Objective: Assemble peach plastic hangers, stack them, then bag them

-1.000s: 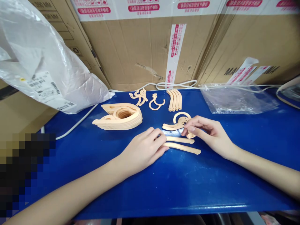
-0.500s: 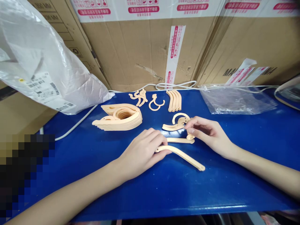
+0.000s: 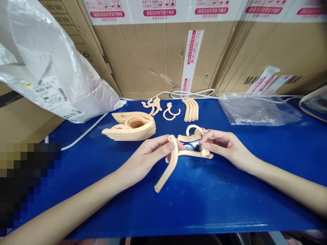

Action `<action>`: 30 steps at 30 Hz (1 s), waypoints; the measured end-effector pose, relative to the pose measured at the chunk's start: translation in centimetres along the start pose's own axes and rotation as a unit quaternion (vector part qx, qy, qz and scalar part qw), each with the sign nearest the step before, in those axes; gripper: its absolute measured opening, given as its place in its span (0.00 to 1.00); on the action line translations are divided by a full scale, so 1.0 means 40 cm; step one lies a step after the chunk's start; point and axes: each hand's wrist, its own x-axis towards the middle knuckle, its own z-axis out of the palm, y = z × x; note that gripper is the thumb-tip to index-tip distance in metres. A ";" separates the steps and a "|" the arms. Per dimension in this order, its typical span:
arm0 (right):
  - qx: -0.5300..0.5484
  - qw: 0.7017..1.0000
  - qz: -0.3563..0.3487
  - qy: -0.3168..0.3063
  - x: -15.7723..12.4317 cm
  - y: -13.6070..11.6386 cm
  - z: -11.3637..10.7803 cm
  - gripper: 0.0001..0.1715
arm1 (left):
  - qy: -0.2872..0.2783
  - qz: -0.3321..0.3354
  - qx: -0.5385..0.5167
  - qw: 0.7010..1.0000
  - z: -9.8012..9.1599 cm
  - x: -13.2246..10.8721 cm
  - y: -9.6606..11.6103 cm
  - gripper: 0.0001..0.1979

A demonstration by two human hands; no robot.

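My left hand (image 3: 149, 158) pinches the upper end of a curved beige wooden strip (image 3: 167, 170), which hangs down toward me over the blue table (image 3: 230, 197). My right hand (image 3: 224, 148) is closed on the right end of a second beige strip (image 3: 190, 153) lying across between the hands. The two strips meet near my left fingertips. Just behind them lies a beige hook-shaped piece (image 3: 191, 133).
Behind lie a stack of flat beige shapes (image 3: 131, 127), small beige pieces (image 3: 152, 104), a hook piece (image 3: 170, 112) and a row of curved strips (image 3: 191, 109). A white plastic bag (image 3: 48, 68), a clear bag (image 3: 258, 109), white cables and cardboard boxes (image 3: 153, 51) border the back.
My left hand has lifted its strip off the table and swung it so the free end points down toward me. The right hand stayed at the other strip's right end.
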 end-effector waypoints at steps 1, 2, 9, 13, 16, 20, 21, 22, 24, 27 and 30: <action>0.014 1.000 0.006 -0.008 0.000 0.002 0.001 0.04 | -0.015 -0.018 -0.015 1.000 0.004 -0.003 0.002 0.14; 0.022 1.000 0.010 -0.013 0.000 0.004 0.002 0.04 | -0.033 -0.036 -0.032 0.998 0.008 -0.007 0.003 0.14; -0.010 1.000 -0.007 0.005 -0.001 0.006 -0.004 0.04 | -0.039 0.014 0.242 0.969 0.023 -0.022 -0.018 0.18; -0.011 1.000 -0.013 0.003 0.002 0.004 -0.004 0.02 | -0.005 0.138 0.529 0.837 0.018 -0.025 -0.042 0.19; -0.008 1.000 -0.015 -0.004 0.004 0.003 -0.003 0.01 | 0.028 0.187 0.568 0.801 0.013 -0.020 -0.050 0.19; -0.001 1.000 -0.015 -0.013 0.002 0.003 -0.002 0.01 | 0.048 0.182 0.558 0.808 0.007 -0.011 -0.053 0.18; 0.002 1.000 -0.014 -0.014 0.002 0.004 -0.002 0.01 | 0.050 0.175 0.556 0.811 0.006 -0.010 -0.054 0.18; 0.005 1.000 -0.015 -0.013 0.001 0.005 -0.001 0.01 | 0.049 0.166 0.554 0.814 0.005 -0.010 -0.054 0.18; 0.006 1.000 -0.017 -0.010 0.001 0.005 -0.001 0.02 | 0.041 0.147 0.553 0.819 0.007 -0.011 -0.055 0.16; -0.002 1.000 -0.019 -0.006 0.001 0.004 0.000 0.04 | 0.031 0.123 0.551 0.825 0.013 -0.011 -0.054 0.14; -0.008 1.000 -0.010 -0.004 0.001 0.001 0.001 0.06 | 0.034 0.101 0.550 0.829 0.016 -0.006 -0.053 0.14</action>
